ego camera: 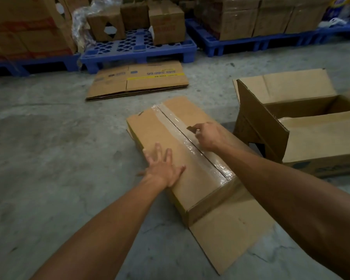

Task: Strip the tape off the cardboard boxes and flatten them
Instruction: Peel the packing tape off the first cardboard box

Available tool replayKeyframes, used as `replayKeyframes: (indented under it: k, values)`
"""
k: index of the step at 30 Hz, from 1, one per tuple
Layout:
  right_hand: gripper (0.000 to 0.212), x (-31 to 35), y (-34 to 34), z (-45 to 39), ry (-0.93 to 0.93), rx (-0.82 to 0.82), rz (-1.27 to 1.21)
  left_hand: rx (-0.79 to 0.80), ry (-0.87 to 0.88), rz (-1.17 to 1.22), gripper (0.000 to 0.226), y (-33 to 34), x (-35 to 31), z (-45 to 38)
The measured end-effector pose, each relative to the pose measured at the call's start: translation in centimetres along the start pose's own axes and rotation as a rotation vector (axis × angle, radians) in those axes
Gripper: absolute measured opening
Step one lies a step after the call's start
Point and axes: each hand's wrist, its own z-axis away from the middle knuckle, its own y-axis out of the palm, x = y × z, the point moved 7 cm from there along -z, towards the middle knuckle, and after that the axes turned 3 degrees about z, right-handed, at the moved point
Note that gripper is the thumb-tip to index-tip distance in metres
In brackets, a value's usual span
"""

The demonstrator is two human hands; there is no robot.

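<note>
concrete floor [49, 158] bears taped box [166, 134], flattened cardboard [137, 81], pallets [137, 49].

flattened box [137, 80] on floor: upside-down print reads "99.98%", rest blurred; yellow strip text too small; other boxes' red/blue print unreadable

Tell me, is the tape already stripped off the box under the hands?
No, the clear tape still runs along the seam of the box.

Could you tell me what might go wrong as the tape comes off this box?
The clear tape is wrinkled along the seam, so it may tear into strips rather than peel whole. The left hand only presses flat on the taped box, which might slide on the concrete floor when the right hand pulls.
</note>
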Motion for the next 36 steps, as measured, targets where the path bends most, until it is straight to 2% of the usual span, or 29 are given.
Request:
replayKeyframes:
  k: [2,6,12,15,19,22,25,29,36]
  values:
    - [0.028,0.8,0.4,-0.1,-0.004,-0.007,0.006,-0.023,0.084,-0.082,0.076,-0.5,-1.1,-0.1]
    - [0.015,1.1,1.0,-0.1,-0.024,-0.044,0.01,0.075,0.146,0.031,0.074,-0.5,-2.3,-0.2]
    - [0.018,1.2,1.2,0.0,-0.055,-0.097,0.029,0.002,0.166,-0.062,0.075,-0.3,-2.3,-0.5]
    - [0.021,1.9,1.5,-0.1,-0.056,-0.077,0.063,-0.007,0.168,-0.083,0.083,-0.1,-2.5,-0.3]
    - [0.028,2.8,1.6,0.0,-0.07,-0.038,0.143,-0.017,0.225,-0.073,0.104,0.0,-2.7,0.2]
    - [0.03,2.4,0.9,-0.1,-0.065,0.005,0.148,0.068,0.33,-0.062,0.131,0.3,-4.2,1.2]
    - [0.023,1.4,0.3,0.2,-0.059,0.091,0.116,0.131,0.342,-0.088,0.147,0.8,-5.5,1.7]
    - [0.016,0.5,-0.4,1.2,-0.073,0.178,0.104,0.159,0.294,-0.083,0.152,-0.3,-6.1,1.3]
    - [0.021,0.1,-1.4,2.4,-0.101,0.156,0.109,0.079,0.3,-0.073,0.14,-1.0,-7.3,1.1]
